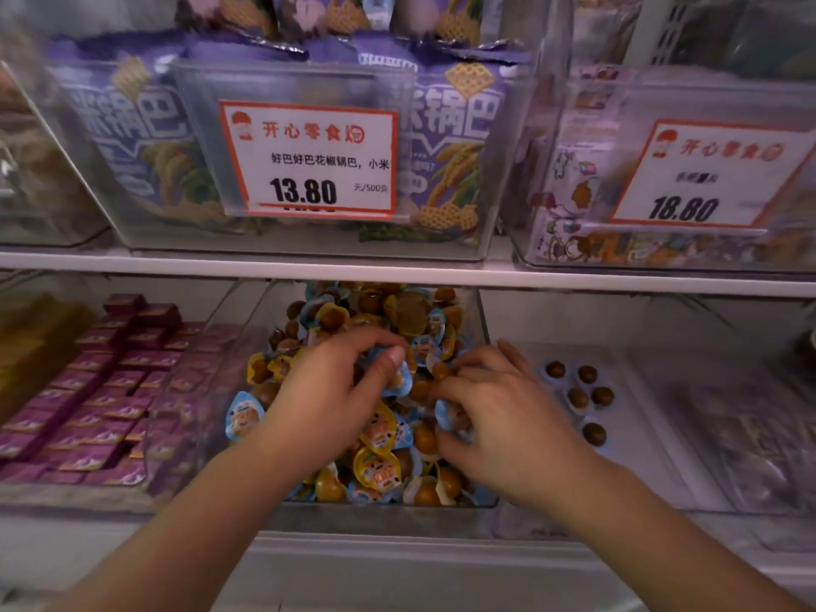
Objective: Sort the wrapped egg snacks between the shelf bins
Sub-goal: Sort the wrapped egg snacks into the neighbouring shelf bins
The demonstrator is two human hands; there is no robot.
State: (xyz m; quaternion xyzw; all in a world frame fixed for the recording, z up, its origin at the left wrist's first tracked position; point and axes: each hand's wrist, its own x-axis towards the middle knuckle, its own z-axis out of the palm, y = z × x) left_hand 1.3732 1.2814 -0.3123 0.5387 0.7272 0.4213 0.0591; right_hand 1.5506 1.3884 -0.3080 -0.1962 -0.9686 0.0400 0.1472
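Two bare arms are reaching in over the front edge of the lower shelf. The left hand (335, 382) is curling down into the middle bin (479, 320) and pinching a blue-wrapped egg snack (399, 377) between its thumb and fingers. The right hand (499, 417) is sitting just beside it, fingers bent around another blue-wrapped snack (446, 415).

The middle bin is holding a big heap of wrapped egg snacks (379, 461), blue ones and yellow ones all mixed up. In the right bin (653, 435) only a few egg snacks (578, 390) are lying, well apart from the heap. So the sorting is looking like it is just starting, with most of the pile left to go.

The clear wall between the two bins is standing right by the right hand, so a snack is going to need lifting over it. The right bin is showing lots of bare floor. The upper shelf (397, 271) is hanging low over the back of the heap, so room up there is looking tight. Purple boxes (110, 390) are filling the bin on the left.
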